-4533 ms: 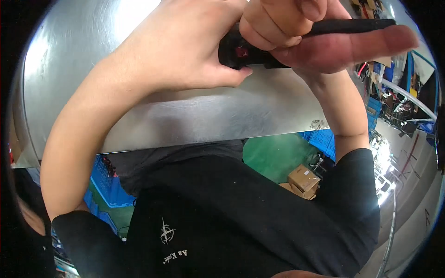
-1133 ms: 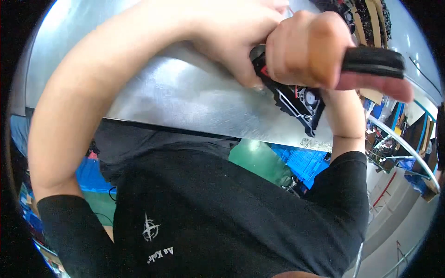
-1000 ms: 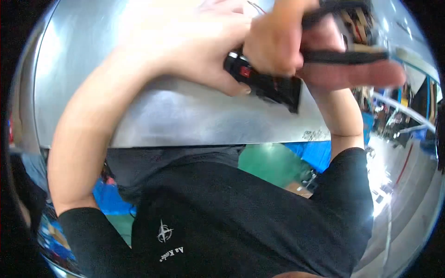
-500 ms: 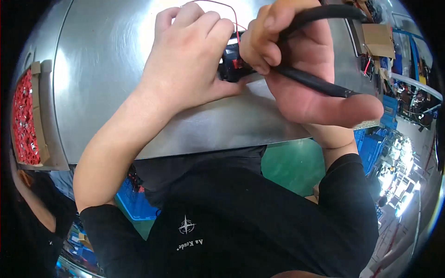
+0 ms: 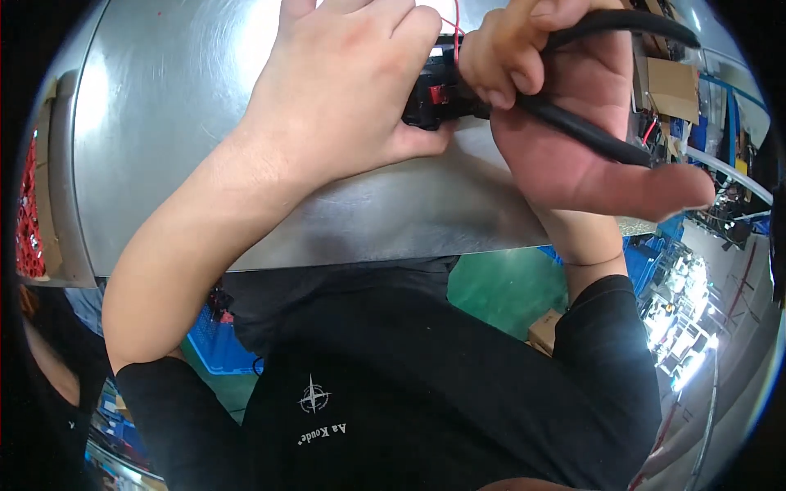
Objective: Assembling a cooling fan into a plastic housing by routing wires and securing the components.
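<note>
Nearest, the right hand (image 5: pixel 573 82) has its fingers curled around black-handled pliers (image 5: pixel 585 133), handles splayed; a slip of that grip could snag the thin red wire (image 5: pixel 457 33) — it runs right beside those fingers. Beyond, the left hand (image 5: pixel 352 90) clasps a black housing (image 5: pixel 422 106) between thumb and partly hidden fingers — just left of the right fingertips, above the steel table (image 5: pixel 147 147).

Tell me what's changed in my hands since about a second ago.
The two black handles in your right hand, pressed together then, have spread apart. The black part's slanting end, visible below that hand then, no longer shows. Your left hand still holds the part over the metal table.
</note>
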`<action>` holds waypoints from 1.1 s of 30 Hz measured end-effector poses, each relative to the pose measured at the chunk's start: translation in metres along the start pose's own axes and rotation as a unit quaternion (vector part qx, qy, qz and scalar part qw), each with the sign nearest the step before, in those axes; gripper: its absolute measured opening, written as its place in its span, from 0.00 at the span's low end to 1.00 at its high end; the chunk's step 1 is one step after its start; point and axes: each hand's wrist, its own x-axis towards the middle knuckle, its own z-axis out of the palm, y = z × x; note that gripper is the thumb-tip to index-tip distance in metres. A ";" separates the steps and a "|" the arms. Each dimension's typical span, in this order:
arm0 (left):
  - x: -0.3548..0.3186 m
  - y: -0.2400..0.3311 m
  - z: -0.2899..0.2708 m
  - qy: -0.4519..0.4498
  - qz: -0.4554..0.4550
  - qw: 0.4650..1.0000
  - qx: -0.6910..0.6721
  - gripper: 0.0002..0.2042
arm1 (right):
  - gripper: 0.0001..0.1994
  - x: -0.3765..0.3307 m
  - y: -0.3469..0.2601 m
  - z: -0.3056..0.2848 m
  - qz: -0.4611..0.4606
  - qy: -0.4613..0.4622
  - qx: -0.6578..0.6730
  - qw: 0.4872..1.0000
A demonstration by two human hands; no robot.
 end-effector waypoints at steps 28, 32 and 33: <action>-0.015 -0.010 -0.015 0.033 -0.011 0.999 0.020 0.24 | 0.50 0.006 -0.001 0.012 -0.058 -0.085 -0.160 0.982; -0.013 -0.012 -0.021 0.012 0.005 1.000 0.027 0.25 | 0.49 0.014 0.020 -0.005 -0.106 -0.148 -0.079 0.980; -0.014 -0.014 -0.020 0.013 0.004 1.000 0.026 0.25 | 0.48 0.017 0.028 -0.009 -0.155 -0.221 0.021 0.963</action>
